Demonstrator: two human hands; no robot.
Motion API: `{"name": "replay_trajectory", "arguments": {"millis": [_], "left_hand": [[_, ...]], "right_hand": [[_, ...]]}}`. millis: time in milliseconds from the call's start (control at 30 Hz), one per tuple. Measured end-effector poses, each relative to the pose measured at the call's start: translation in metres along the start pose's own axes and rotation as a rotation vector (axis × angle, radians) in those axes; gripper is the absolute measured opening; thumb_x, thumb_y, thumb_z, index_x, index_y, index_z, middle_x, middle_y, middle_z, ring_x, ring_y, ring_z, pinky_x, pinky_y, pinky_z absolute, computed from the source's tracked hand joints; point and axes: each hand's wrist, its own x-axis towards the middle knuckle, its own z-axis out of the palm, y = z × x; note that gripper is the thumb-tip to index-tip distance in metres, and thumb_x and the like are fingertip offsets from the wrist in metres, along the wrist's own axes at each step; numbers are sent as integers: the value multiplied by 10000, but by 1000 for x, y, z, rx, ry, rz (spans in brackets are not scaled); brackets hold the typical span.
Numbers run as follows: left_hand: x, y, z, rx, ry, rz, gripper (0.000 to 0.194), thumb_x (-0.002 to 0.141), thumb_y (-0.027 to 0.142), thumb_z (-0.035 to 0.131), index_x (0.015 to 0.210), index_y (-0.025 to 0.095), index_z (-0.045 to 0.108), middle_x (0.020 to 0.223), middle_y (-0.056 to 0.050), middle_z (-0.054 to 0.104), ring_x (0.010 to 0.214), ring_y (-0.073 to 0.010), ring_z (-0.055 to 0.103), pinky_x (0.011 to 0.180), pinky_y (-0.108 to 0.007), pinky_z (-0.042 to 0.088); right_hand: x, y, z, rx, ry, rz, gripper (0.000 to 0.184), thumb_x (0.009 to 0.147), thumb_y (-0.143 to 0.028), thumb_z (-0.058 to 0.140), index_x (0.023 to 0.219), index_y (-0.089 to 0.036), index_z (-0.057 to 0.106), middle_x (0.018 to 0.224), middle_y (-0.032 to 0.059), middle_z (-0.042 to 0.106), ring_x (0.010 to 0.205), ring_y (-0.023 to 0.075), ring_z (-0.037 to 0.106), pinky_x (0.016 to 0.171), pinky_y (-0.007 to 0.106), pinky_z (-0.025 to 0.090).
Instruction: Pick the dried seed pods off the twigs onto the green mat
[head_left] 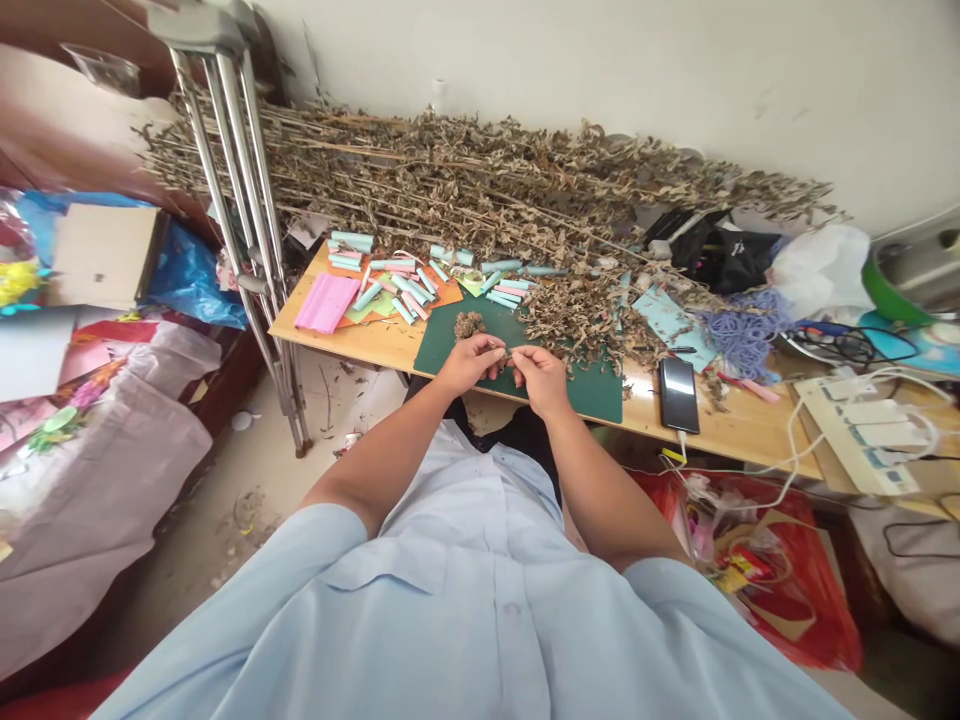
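My left hand (471, 360) and my right hand (538, 378) meet over the near edge of a green cutting mat (600, 392). Both are closed in a pinch on a small dry plant piece (508, 354) held between them. Just beyond the left hand a small heap of dried leaves (469, 323) lies on the mat. A long pile of dried stalks and leaves (480, 185) stretches across the back of the wooden table (360, 340).
Rolled paper tubes (409, 280) and pink paper (327, 302) lie at the table's left. A black phone (679, 394) charges right of the mat, near a power strip (855, 430). Metal crutches (247, 210) lean at the left. Red bags (787, 590) sit under the table.
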Motion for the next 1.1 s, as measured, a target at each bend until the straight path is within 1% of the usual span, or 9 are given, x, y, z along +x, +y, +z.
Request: {"name": "replay_trajectory", "arguments": {"millis": [133, 300, 367, 500, 567, 767, 867, 933, 1100], "left_hand": [[-1, 4, 0, 83, 3, 34, 306, 821, 398, 721, 955, 129, 664, 569, 21, 589, 491, -84, 527, 485, -199, 361], [-1, 5, 2, 127, 11, 36, 280, 840, 411, 688, 887, 137, 650, 543, 30, 570, 486, -83, 502, 503, -204, 364], [-1, 5, 2, 151, 15, 38, 269, 848, 412, 676, 863, 146, 637, 545, 31, 571, 490, -83, 501, 505, -203, 362], [-1, 3, 3, 197, 19, 70, 246, 861, 397, 657, 855, 154, 626, 557, 33, 573, 497, -85, 506, 512, -203, 367], [-1, 3, 3, 207, 18, 75, 243, 863, 393, 652, 854, 151, 626, 561, 33, 570, 501, -84, 506, 516, -203, 371], [-2, 3, 3, 216, -1, 54, 284, 872, 415, 641, 933, 139, 666, 561, 35, 549, 513, -88, 493, 531, -209, 379], [-2, 2, 3, 224, 0, 66, 281, 883, 419, 621, 880, 141, 658, 574, 30, 547, 524, -89, 486, 532, -210, 373], [-2, 1, 3, 231, 3, 76, 279, 889, 418, 611, 843, 145, 642, 576, 29, 545, 526, -90, 479, 532, -213, 371], [-2, 0, 4, 246, 5, 84, 270, 899, 411, 593, 853, 149, 641, 578, 29, 543, 526, -94, 470, 533, -220, 373]], "right_hand": [[1, 2, 1, -75, 38, -24, 266, 774, -440, 719, 902, -208, 745, 540, -62, 575, 463, 89, 473, 456, 218, 396], [3, 6, -3, -77, 67, -17, 291, 779, -434, 718, 952, -202, 743, 533, -62, 570, 482, 95, 497, 470, 218, 428], [4, 7, -4, -88, 86, -16, 298, 780, -429, 718, 977, -205, 732, 555, -61, 577, 489, 96, 505, 472, 220, 437], [6, 6, -3, -125, 90, -49, 318, 781, -424, 720, 1020, -215, 711, 720, -32, 649, 509, 88, 521, 449, 219, 423], [6, 5, -3, -132, 89, -64, 314, 784, -411, 716, 1029, -215, 704, 776, -22, 663, 508, 83, 518, 440, 219, 416], [8, 6, -2, -153, 61, -97, 329, 798, -376, 708, 1087, -220, 682, 839, -14, 676, 515, 74, 520, 484, 228, 450], [8, 5, 0, -152, 54, -111, 330, 799, -367, 709, 1092, -218, 682, 845, -14, 677, 514, 71, 523, 483, 224, 445], [8, 4, 0, -143, 59, -101, 330, 799, -372, 711, 1089, -217, 683, 846, -14, 682, 515, 71, 526, 475, 218, 441], [9, 2, 2, -125, 77, -39, 355, 781, -396, 733, 1078, -211, 677, 847, -5, 697, 523, 82, 546, 438, 209, 423]]}}
